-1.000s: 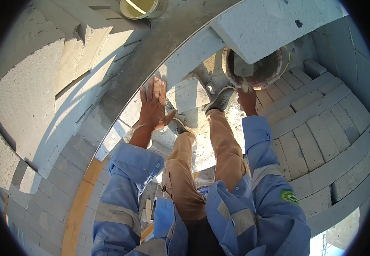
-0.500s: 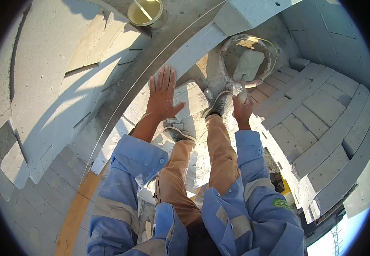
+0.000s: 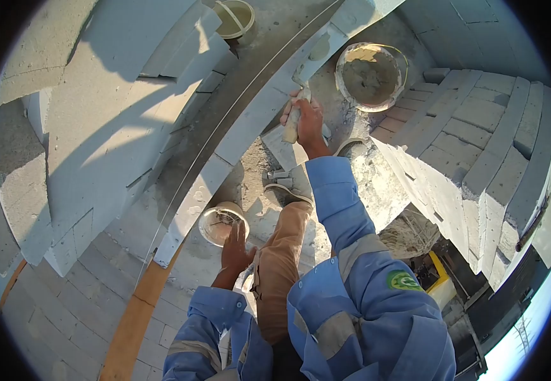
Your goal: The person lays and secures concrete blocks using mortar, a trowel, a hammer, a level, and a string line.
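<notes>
My right hand (image 3: 305, 117) is closed round the pale handle of a trowel (image 3: 318, 47), whose blade lies over the top of the curved row of light blocks (image 3: 250, 127). A taut string (image 3: 215, 122) runs along that row. Near the lower end of the row, my left hand (image 3: 235, 246) is beside a small white bucket (image 3: 215, 223), at its right rim; its fingers are partly in shadow, and whether they hold anything is unclear.
A round mortar tub (image 3: 370, 76) stands at the upper right, beside stacked blocks (image 3: 459, 127). Another bucket (image 3: 232, 20) is beyond the row at the top. A wooden plank (image 3: 137, 311) lies lower left. Large block walls (image 3: 110, 82) rise at the left.
My left hand has left the block row and moved down to the small bucket. My right hand has carried the trowel from the tub leftward to the row. The view has shifted.
</notes>
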A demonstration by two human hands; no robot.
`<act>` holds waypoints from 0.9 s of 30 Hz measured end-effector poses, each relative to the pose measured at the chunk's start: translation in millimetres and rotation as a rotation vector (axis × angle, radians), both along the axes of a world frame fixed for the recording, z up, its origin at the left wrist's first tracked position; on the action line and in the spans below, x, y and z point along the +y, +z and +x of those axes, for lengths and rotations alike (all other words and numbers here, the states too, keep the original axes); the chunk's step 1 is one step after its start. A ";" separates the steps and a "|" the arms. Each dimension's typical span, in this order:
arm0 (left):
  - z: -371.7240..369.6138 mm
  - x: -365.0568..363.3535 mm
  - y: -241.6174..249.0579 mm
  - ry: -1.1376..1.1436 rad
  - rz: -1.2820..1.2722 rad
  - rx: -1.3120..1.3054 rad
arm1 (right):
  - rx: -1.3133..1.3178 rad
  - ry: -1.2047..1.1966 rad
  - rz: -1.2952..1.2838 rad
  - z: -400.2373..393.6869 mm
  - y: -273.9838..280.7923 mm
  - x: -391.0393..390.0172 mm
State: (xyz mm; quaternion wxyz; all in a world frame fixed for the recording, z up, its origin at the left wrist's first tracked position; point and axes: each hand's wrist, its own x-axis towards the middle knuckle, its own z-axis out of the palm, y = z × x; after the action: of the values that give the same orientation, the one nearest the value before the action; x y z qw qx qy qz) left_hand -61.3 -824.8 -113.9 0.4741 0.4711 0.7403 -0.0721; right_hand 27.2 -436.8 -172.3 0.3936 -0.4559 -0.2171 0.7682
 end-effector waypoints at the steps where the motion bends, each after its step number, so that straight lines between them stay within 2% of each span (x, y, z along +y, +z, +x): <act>1: -6.0 -20.1 0.8 -0.010 -0.031 0.022 | -0.006 0.000 0.001 -6.0 1.1 -10.3; 4: -14.9 -67.5 4.1 0.091 -0.135 0.048 | -0.024 -0.013 -0.038 -23.1 0.2 -45.4; 7: -10.7 -89.9 4.0 0.215 -0.117 0.023 | 0.017 0.028 -0.022 -30.0 11.0 -84.9; 9: 1.2 -90.7 4.9 0.247 -0.177 0.007 | 0.012 0.052 -0.032 -34.5 17.6 -108.5; 13: 31.6 -79.1 -3.8 0.357 -0.083 -0.096 | -0.061 0.091 -0.120 -38.7 28.9 -147.4; 17: 55.3 -51.6 0.3 0.442 -0.003 -0.169 | -0.018 0.164 -0.179 -40.9 34.2 -172.3; 19: 60.4 -37.1 2.6 0.513 0.029 -0.266 | 0.006 0.205 -0.208 -39.0 38.4 -183.3; 22: 60.0 -33.3 2.8 0.522 0.047 -0.267 | -0.047 0.222 -0.243 -46.4 34.4 -201.3; 24: 59.7 -41.2 5.4 0.557 0.016 -0.270 | 0.078 0.198 -0.365 -47.0 25.1 -213.1; 27: 47.9 -61.7 -11.2 0.561 0.013 -0.230 | 0.053 0.189 -0.208 -51.1 36.8 -224.3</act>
State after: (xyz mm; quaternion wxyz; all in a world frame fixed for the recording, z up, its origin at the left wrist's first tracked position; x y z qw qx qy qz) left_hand -13.3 -886.5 -125.2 0.5532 0.2563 0.7834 0.1203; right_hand -23.9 -661.1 -135.5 0.2758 -0.4515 -0.1677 0.8318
